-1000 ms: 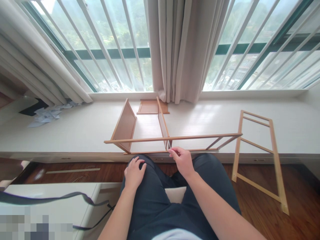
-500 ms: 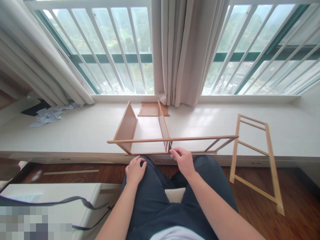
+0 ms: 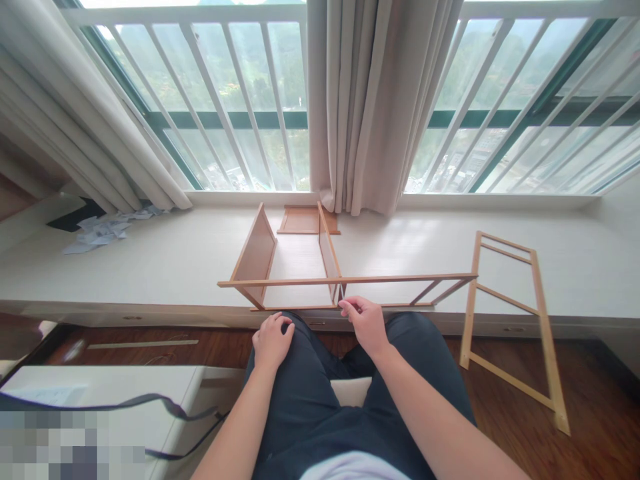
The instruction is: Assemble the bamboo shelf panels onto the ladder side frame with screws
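My right hand [image 3: 367,323] is closed in a pinch at the near side of a brown wooden frame [image 3: 295,282]. Between its fingertips is a thin pale rod [image 3: 342,292] that looks like a hex key, held against the joint of the middle panel [image 3: 327,247]; its tip is too small to make out. The frame lies on its side on the white window ledge, with an end panel [image 3: 255,250] standing up at the left and crossbars [image 3: 450,291] at the right. Lying on my left thigh, my left hand [image 3: 273,339] is open and holds nothing.
A lighter wooden ladder-like frame [image 3: 545,333] leans on the ledge's right part, its feet on the floor. Behind lies a small wooden panel [image 3: 300,220]. Papers [image 3: 97,233] lie far left. At lower left are a white surface [image 3: 165,393] and a black strap [image 3: 150,399].
The view has tilted up slightly. My right hand stays at the middle panel's joint, with its fingers shifted only a little. My left hand rests in the same place.
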A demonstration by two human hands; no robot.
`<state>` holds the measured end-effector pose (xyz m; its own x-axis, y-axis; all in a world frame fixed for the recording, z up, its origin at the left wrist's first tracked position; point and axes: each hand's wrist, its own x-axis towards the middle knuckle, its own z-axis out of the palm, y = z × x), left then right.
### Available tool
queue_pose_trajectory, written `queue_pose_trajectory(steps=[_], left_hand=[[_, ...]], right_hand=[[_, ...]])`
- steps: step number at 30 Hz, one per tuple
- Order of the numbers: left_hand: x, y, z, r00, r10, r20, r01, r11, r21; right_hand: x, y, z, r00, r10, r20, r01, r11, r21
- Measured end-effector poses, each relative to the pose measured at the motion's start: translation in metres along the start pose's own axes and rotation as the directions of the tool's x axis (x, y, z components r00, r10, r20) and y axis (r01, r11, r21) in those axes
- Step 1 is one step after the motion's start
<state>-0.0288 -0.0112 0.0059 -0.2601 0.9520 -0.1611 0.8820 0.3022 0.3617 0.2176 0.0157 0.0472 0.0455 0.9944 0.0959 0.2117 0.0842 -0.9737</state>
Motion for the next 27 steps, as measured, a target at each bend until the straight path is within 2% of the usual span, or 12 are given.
queue_pose_trajectory(steps=[12, 20, 27], left_hand=[[-0.001, -0.001, 0.0, 1.0, 0.006, -0.015, -0.006, 1.0, -0.016], [-0.002, 0.0, -0.002, 1.0, 0.006, -0.014, -0.006, 1.0, 0.001], [-0.001, 0.0, -0.002, 1.0, 0.006, -0.011, -0.006, 1.0, 0.0]], right_hand=[[-0.001, -0.003, 0.004, 1.0, 0.012, -0.017, -0.011, 1.0, 0.023], [0.0, -0.016, 0.007, 0.991, 0.132, 0.033, -0.135, 0.983, 0.123], [0.006, -0.018, 0.01, 0.968, 0.235, 0.09, -0.251, 0.909, 0.333]])
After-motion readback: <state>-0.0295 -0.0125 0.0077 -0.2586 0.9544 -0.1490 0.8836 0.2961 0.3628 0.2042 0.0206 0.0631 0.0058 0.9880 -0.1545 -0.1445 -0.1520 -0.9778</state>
